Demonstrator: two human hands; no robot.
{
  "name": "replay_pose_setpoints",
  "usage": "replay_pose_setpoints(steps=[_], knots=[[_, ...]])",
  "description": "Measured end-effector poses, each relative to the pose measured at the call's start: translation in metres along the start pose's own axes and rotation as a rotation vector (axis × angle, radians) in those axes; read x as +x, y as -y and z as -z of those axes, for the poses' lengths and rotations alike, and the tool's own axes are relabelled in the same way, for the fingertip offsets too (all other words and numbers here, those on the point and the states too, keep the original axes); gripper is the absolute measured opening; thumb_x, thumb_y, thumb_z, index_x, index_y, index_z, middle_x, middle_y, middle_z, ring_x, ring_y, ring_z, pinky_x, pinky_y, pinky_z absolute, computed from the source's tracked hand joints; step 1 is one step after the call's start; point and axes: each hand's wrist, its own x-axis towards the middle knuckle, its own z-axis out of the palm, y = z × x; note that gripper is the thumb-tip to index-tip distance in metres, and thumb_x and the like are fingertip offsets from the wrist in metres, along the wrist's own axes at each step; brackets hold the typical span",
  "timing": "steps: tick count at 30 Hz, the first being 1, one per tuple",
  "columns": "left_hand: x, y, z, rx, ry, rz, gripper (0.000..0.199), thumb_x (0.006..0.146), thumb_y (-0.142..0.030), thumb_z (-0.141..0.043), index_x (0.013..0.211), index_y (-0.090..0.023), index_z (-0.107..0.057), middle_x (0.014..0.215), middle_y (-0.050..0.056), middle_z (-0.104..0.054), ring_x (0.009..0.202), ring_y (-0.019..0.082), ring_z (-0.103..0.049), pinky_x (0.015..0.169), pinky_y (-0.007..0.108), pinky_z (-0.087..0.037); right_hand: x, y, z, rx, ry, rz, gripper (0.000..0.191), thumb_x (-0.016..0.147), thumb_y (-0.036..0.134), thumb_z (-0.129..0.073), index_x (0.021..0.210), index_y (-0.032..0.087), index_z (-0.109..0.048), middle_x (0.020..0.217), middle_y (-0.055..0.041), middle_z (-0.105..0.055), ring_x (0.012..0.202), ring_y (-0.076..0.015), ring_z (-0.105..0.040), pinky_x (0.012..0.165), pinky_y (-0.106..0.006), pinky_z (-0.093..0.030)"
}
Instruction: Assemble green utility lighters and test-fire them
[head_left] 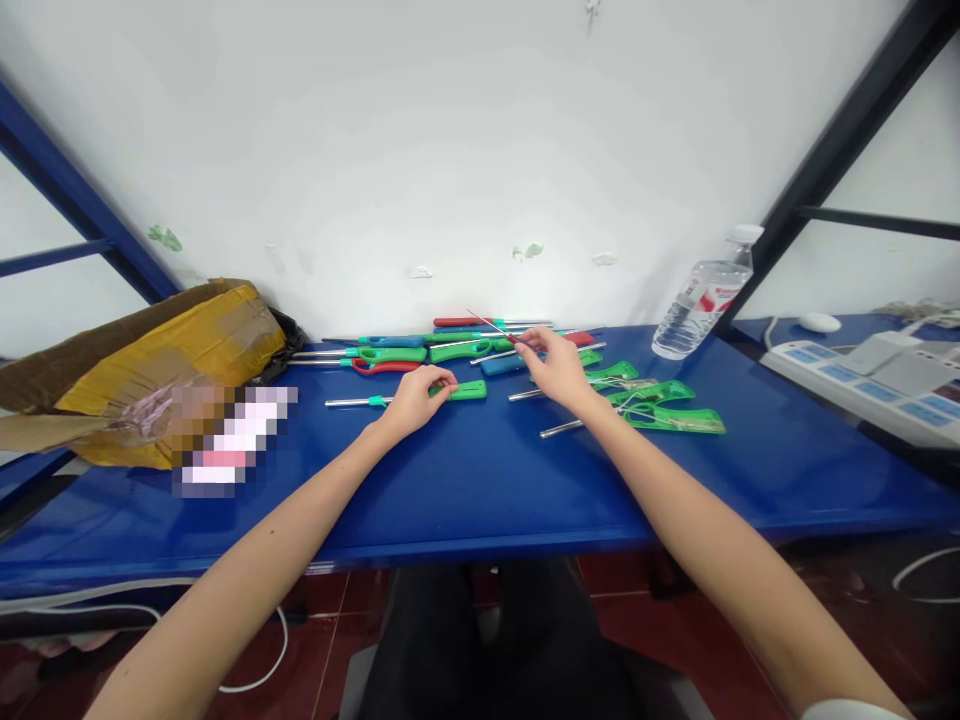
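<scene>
My left hand (420,398) is closed over the middle of a green long-necked gas lighter (472,390) that lies on the blue table. Its metal tube points left, and its handle end sticks out to the right of my fingers. In the pinched fingers of my right hand (556,365) is a thin screwdriver (491,324) with a dark red handle, its shaft pointing up and left. Beyond both hands lie several lighters in green, blue and red, among them a red-handled lighter (386,367). Right of my right hand, opened green lighter halves (675,418) show white wires inside.
A taped cardboard box (217,340) stands open at the left. Near the wall on the right is a clear water bottle (705,295). A white power strip (862,385) sits at the far right, and the blue table's front edge (480,548) runs before my lap.
</scene>
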Motion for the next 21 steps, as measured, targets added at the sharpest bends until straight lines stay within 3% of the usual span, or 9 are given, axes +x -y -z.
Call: replay_pose_setpoints(steps=[6, 12, 17, 21], knots=[[0.009, -0.009, 0.009, -0.091, 0.03, 0.078, 0.02, 0.081, -0.036, -0.065, 0.083, -0.017, -0.072, 0.083, 0.005, -0.075, 0.074, 0.018, -0.067, 0.074, 0.03, -0.054, 0.001, 0.005, -0.005, 0.279, 0.01, -0.091, 0.019, 0.084, 0.038, -0.062, 0.09, 0.02, -0.063, 0.088, -0.0064, -0.075, 0.085, -0.0233, -0.07, 0.077, -0.037, -0.053], [0.03, -0.024, -0.007, -0.209, 0.096, 0.142, 0.02, 0.079, -0.033, -0.068, 0.083, -0.014, -0.073, 0.077, 0.006, -0.076, 0.073, 0.02, -0.071, 0.064, 0.026, -0.055, -0.001, 0.008, -0.005, 0.284, 0.023, -0.104, 0.018, 0.084, 0.036, -0.062, 0.091, 0.019, -0.064, 0.086, -0.0069, -0.075, 0.085, -0.0239, -0.071, 0.079, -0.038, -0.052], [0.031, -0.02, -0.021, -0.232, 0.067, 0.161, 0.021, 0.075, -0.034, -0.071, 0.077, -0.014, -0.074, 0.074, 0.005, -0.074, 0.07, 0.019, -0.069, 0.068, 0.027, -0.055, 0.0, 0.007, -0.002, 0.302, 0.012, -0.111, 0.017, 0.084, 0.035, -0.061, 0.091, 0.019, -0.063, 0.084, -0.0067, -0.076, 0.086, -0.0238, -0.071, 0.079, -0.037, -0.052], [0.03, -0.014, -0.021, -0.254, 0.063, 0.179, 0.026, 0.076, -0.04, -0.07, 0.079, -0.014, -0.074, 0.073, 0.005, -0.074, 0.064, 0.017, -0.066, 0.061, 0.026, -0.053, 0.001, 0.007, -0.001, 0.303, 0.002, -0.115, 0.02, 0.084, 0.038, -0.063, 0.091, 0.02, -0.063, 0.088, -0.0077, -0.076, 0.087, -0.0241, -0.071, 0.077, -0.037, -0.053]])
